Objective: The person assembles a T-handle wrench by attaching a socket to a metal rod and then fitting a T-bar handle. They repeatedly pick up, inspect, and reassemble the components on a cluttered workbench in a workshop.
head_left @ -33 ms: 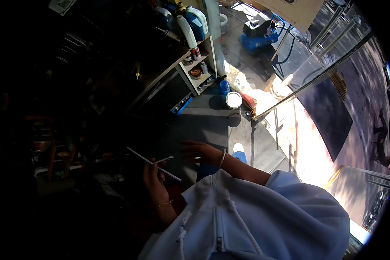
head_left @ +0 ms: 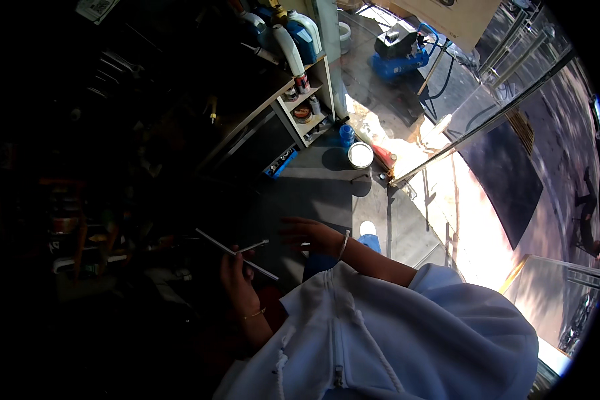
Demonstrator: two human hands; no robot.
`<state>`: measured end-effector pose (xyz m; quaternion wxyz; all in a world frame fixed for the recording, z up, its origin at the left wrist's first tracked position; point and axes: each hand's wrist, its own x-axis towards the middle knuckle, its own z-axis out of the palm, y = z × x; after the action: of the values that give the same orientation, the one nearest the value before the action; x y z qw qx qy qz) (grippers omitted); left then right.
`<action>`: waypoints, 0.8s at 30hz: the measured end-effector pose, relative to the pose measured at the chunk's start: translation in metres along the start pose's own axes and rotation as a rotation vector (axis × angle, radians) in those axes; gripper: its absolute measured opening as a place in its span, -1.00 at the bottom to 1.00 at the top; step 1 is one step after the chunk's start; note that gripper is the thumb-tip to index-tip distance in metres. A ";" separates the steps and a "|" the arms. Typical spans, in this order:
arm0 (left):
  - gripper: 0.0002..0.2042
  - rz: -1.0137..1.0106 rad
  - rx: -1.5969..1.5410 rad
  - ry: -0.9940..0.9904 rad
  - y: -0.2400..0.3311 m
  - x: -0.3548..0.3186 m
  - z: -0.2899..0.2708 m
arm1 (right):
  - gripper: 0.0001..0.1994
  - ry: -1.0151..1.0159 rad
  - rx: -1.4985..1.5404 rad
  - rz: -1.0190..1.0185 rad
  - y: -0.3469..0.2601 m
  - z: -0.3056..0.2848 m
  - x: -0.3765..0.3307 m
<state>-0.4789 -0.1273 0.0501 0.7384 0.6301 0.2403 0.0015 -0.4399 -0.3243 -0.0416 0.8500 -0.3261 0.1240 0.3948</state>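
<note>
My left hand [head_left: 235, 275] is closed round a metal bar with a side arm [head_left: 211, 239]. The long thin bar slants down to the right, and a shorter arm with a thicker tip branches off above my fingers. Deep shadow hides part of that hand and the exact kind of tool. To its right, my right hand [head_left: 307, 235] is held in the air with its fingers stretched out toward the short arm, apart from it and holding nothing.
A white round bucket [head_left: 361, 155] stands on the floor by the glass door's frame [head_left: 450, 148]. Beyond are a blue air compressor [head_left: 400, 63] and a board. Shelving [head_left: 305, 128] with bottles and cans stands at upper left, a blue tray [head_left: 280, 163] at its foot. Tools hang in the dark.
</note>
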 end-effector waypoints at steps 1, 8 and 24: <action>-0.77 0.007 -0.018 0.005 0.001 0.004 -0.006 | -0.53 0.012 -0.008 -0.014 -0.001 0.004 0.001; -0.81 0.005 -0.112 0.017 0.009 0.024 -0.040 | -0.65 -0.081 -0.398 -0.264 0.032 -0.010 0.048; -0.73 0.155 0.002 -0.072 0.049 0.109 -0.115 | -0.51 0.029 0.011 -0.193 0.024 0.065 0.117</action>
<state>-0.4084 0.0228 0.0468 0.7436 0.6472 0.1642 0.0359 -0.3840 -0.2009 -0.0585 0.8839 -0.3376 0.1064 0.3057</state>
